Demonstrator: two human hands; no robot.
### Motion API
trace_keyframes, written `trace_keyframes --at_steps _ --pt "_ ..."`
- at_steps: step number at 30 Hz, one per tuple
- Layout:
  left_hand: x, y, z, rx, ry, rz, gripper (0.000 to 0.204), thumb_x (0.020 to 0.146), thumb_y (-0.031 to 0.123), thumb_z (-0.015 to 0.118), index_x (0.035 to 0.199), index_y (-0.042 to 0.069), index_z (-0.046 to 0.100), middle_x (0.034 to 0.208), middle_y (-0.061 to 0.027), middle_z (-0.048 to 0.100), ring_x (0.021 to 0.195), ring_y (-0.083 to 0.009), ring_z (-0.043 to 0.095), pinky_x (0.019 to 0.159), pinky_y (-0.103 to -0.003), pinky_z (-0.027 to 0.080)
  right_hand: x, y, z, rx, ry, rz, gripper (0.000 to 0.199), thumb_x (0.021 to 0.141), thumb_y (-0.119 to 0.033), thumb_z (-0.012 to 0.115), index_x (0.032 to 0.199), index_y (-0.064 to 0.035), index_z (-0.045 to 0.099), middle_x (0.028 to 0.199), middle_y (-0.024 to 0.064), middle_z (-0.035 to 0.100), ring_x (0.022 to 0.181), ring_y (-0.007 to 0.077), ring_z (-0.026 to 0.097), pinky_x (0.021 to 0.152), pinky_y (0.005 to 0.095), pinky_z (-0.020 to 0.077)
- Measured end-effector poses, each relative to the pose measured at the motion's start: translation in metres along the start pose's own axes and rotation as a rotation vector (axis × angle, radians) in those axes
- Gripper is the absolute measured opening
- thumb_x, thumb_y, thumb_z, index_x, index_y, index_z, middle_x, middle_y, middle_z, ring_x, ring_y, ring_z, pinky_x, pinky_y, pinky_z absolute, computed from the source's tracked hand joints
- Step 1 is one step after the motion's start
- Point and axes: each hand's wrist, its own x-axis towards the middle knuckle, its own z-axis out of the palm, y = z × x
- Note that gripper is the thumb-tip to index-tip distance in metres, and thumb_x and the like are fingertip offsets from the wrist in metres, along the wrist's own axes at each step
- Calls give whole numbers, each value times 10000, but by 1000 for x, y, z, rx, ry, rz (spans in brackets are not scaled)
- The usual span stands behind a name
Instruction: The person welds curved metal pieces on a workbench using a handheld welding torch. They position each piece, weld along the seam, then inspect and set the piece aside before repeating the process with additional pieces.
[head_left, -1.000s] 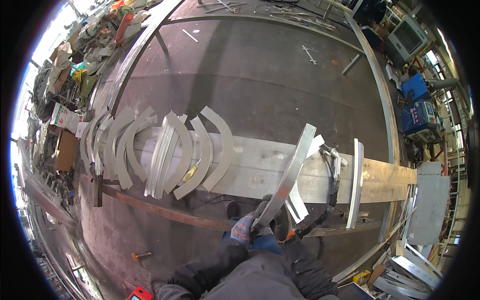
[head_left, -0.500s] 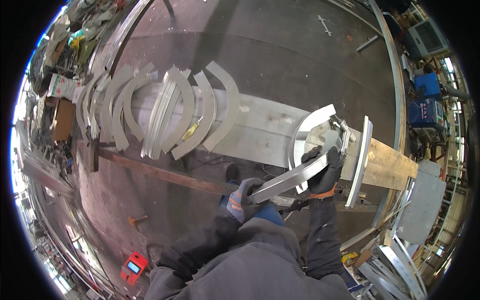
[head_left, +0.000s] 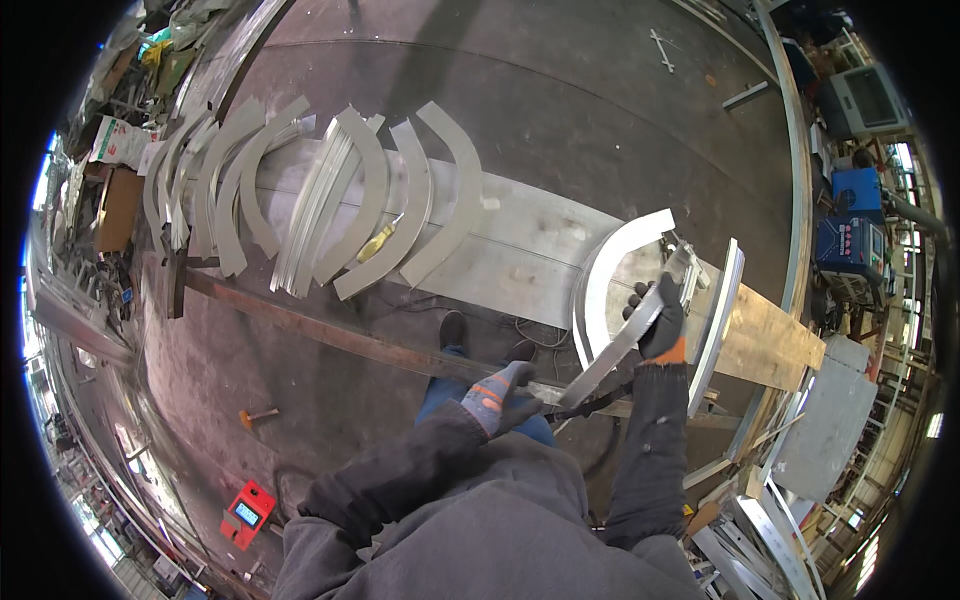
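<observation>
While both gloved hands grip it, the curved metal strip [head_left: 625, 345] apparently overhangs the bench [head_left: 520, 250].

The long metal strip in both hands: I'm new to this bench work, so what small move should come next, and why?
Probably lower the metal strip flat onto the bench beside the curved metal piece. The left hand grips its near end and the right hand its far end, so it hangs slanted above the bench edge, not resting yet.
</observation>
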Motion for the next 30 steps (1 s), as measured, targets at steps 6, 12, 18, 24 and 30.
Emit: trace_keyframes --at_steps 6,12,18,24,30 --pt "6 -94 -47 559 321 10 575 913 303 707 1366 19 495 1258 -249 608 1185 -441 578 994 -488 485 96 66 -33 -1078 305 -206 729 754 -428 867 1201 47 540 963 180 715 815 284 674 751 429 542" --pt "89 -131 -129 959 583 -160 663 870 307 697 1438 62 460 1367 -204 550 1234 -383 550 1036 -463 452 99 91 -31 -1030 308 -372 696 844 -292 788 1377 46 495 1083 173 693 881 241 685 757 345 556" --pt "160 -123 -176 1166 591 -320 579 816 336 744 1317 95 580 1259 -156 617 1258 -348 528 1028 -481 447 13 109 -3 -435 163 -254 217 975 -123 633 1156 -7 663 1002 58 708 904 130 639 829 292 521" --pt "159 -65 -163 728 365 -275 490 845 337 767 1222 53 634 1152 -112 679 1111 -223 628 967 -399 481 -57 135 26 -886 -62 -250 215 975 -128 643 1138 12 648 967 59 677 869 119 640 778 260 518" --pt "87 18 -128 -175 277 16 467 868 323 773 1190 12 639 980 -69 703 930 -155 640 826 -344 523 -79 117 61 -616 -150 -112 300 1006 -115 581 1243 68 587 1086 141 701 1004 176 681 882 290 534"
